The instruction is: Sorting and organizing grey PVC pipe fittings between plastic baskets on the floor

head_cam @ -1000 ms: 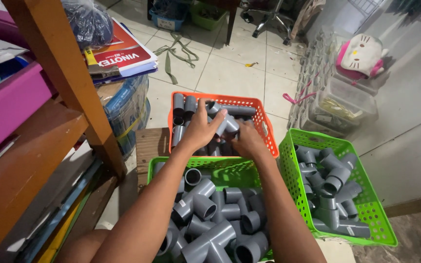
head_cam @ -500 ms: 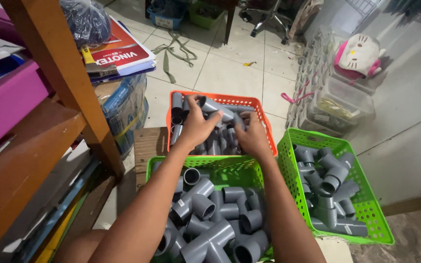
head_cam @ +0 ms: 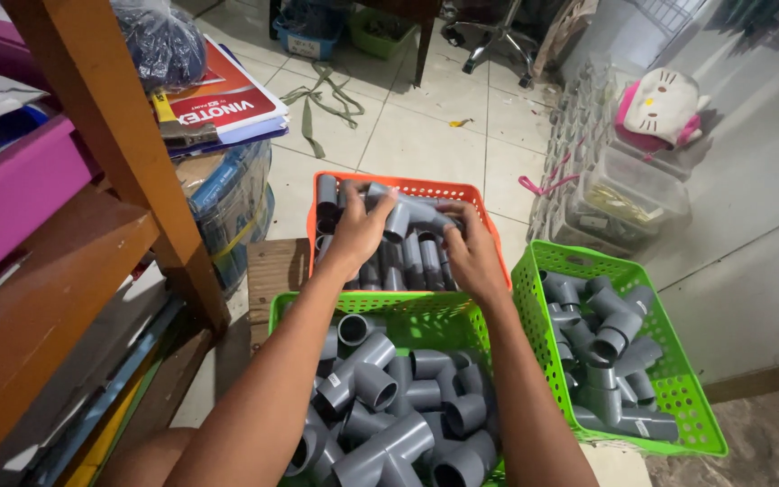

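Both arms reach over the near green basket (head_cam: 292, 305) into the orange basket (head_cam: 426, 188) at the far end of the wooden board.

Left hand (head_cam: 360, 228): fingers curled onto a grey pipe fitting (head_cam: 398, 216) that sits on top of the orange basket's load; grasp looks light, tips and thumb only.

Right hand (head_cam: 472, 250): spread over the far-right part of the same pile, fingertips on the grey pieces; whether it grips one I cannot tell.

Orange basket: straight grey pieces lie side by side in rows, the near part orderly, the top layer under the hands loose.

Near green basket: heaped with grey tee fittings (head_cam: 380, 397), unsorted.

Right green basket (head_cam: 678, 383): mixed grey fittings, jumbled.

Judgement: arranging is partway; both green baskets look untouched.
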